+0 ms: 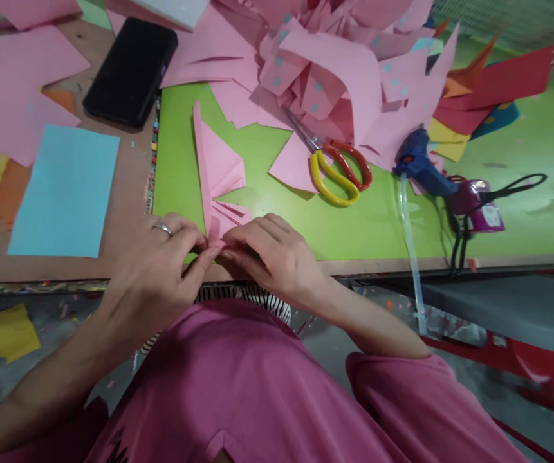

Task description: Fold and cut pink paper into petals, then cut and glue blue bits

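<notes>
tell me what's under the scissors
Pink paper shows beside the scissors and seems to run under them; green tabletop shows around the handles. Anything directly beneath the blades and handles is covered.

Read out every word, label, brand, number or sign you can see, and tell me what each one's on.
"M": black print on the pink fabric shirt, at the picture's bottom edge; the rest of that print is unclear.
White label on the shiny purple cylinder: too small and blurred to read.
No other text can be made out.
</notes>
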Demonstrator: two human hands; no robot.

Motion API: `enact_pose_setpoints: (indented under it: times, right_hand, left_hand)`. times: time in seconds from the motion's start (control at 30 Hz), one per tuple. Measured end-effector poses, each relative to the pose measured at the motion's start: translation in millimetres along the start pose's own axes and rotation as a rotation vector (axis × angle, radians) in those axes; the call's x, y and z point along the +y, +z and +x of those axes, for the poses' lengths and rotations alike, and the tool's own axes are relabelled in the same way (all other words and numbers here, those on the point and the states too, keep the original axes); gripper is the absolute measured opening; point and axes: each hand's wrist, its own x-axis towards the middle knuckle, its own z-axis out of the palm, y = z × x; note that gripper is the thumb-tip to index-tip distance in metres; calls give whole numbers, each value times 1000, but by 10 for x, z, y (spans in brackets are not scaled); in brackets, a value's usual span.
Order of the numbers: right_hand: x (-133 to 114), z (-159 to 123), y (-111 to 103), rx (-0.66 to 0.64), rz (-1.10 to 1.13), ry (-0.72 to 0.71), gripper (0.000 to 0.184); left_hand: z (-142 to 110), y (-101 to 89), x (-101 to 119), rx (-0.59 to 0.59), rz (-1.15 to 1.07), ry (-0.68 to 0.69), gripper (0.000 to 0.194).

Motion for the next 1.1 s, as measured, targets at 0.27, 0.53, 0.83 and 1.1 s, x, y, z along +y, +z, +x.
enact_pose_setpoints:
  times: [0.27,0.53,0.83,1.1]
  right_hand:
    - [0,-3,-10,20,31,-7,16]
    - [32,-49,5,19,-183,-98,21]
    - [45,184,-245,161,4,-50,19]
    - [19,411,-560,289,227,70,33]
  left_hand:
    - [-5,48,44,40,77,-107,19]
    - [-40,17,-73,15,100,120,30]
    - [266,-177,-217,196,101,344,24]
    - [614,-490,-27,231,-387,31,32]
